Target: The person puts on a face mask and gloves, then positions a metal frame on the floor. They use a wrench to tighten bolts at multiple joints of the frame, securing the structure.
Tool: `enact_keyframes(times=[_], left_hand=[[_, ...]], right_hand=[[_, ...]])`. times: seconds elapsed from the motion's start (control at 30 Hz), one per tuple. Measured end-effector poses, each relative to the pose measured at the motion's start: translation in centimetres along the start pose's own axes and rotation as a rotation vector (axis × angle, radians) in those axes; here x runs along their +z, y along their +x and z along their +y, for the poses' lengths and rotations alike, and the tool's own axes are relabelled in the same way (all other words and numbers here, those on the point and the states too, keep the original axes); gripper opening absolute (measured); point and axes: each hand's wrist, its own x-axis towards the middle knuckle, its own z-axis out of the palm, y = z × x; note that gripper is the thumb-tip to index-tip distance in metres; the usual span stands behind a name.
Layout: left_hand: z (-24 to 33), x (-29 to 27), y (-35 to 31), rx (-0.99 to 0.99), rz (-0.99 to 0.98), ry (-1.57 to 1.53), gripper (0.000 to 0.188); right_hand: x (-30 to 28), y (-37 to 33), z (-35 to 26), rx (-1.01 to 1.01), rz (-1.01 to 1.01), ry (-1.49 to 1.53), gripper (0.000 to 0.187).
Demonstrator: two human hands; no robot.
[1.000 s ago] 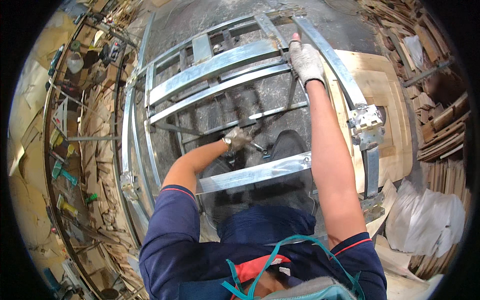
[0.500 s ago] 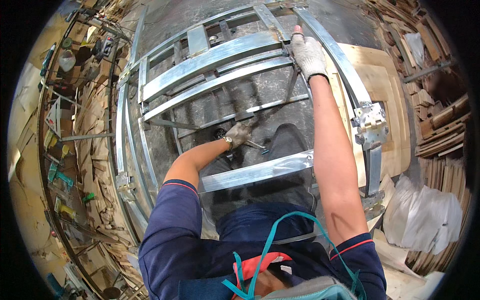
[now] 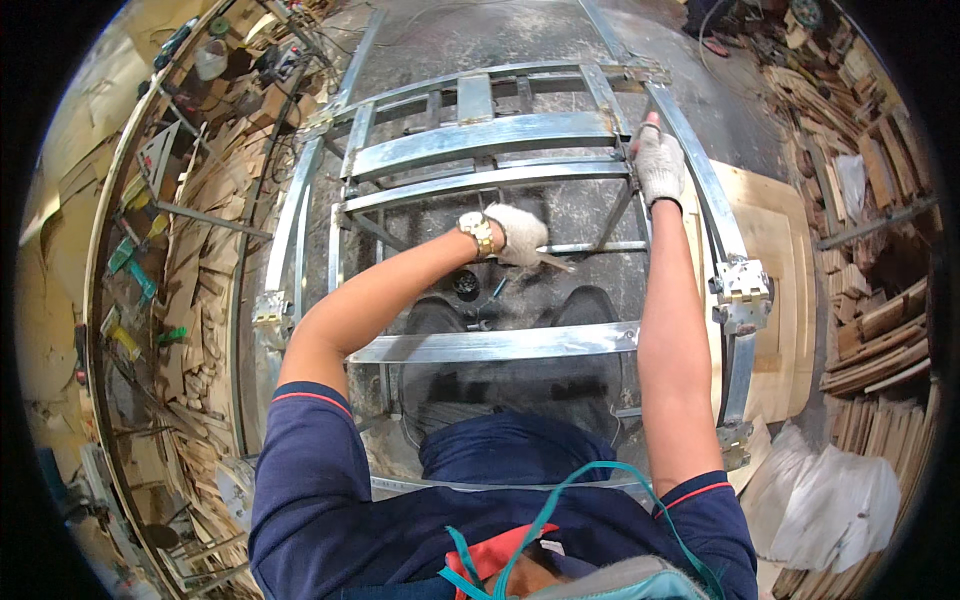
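A frame of welded, shiny square metal tubes [image 3: 490, 135] stands in front of me. My right hand [image 3: 659, 168], in a white knit glove with a fingertip bare, grips its right-hand upright near the far corner. My left hand [image 3: 518, 236], also gloved, is closed below the middle crossbars. A slim metal tool [image 3: 557, 262] sticks out from it toward the right; its exact kind is unclear. On the floor below that hand sit a small dark round dish of small parts [image 3: 466, 284] and a thin blue piece [image 3: 498, 288]. A nearer crossbar [image 3: 500, 344] runs over my legs.
Metal hinge brackets [image 3: 743, 295] sit on the outer tubes at both sides. A pale wooden panel [image 3: 780, 300] lies at right, beside stacked wood strips [image 3: 870, 350] and white plastic sheeting [image 3: 830, 490]. Left stands a rack [image 3: 110, 330] with tools and wood scraps.
My left hand has moved up and right, away from the floor by the dish, with the slim tool in it. My right hand keeps its grip on the frame. The view has shifted.
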Motion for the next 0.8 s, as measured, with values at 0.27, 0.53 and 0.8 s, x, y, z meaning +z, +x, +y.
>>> enact_keyframes(times=[0.27,0.53,0.8], left_hand=[[3.2,-8.3,-7.9,0.442,0.364,-1.268,0.030],[6.1,-7.5,1.5,0.212,0.901,-1.600,0.025],[2.4,-8.7,-0.7,-0.057,0.916,-0.232,0.071]], right_hand=[[-0.7,1.4,1.0,-0.042,-0.174,0.851,0.045],[-4.9,-2.6,-2.2,-0.041,-0.967,1.207,0.060],[-3.2,-2.0,-1.7,0.231,-0.699,1.281,0.041]])
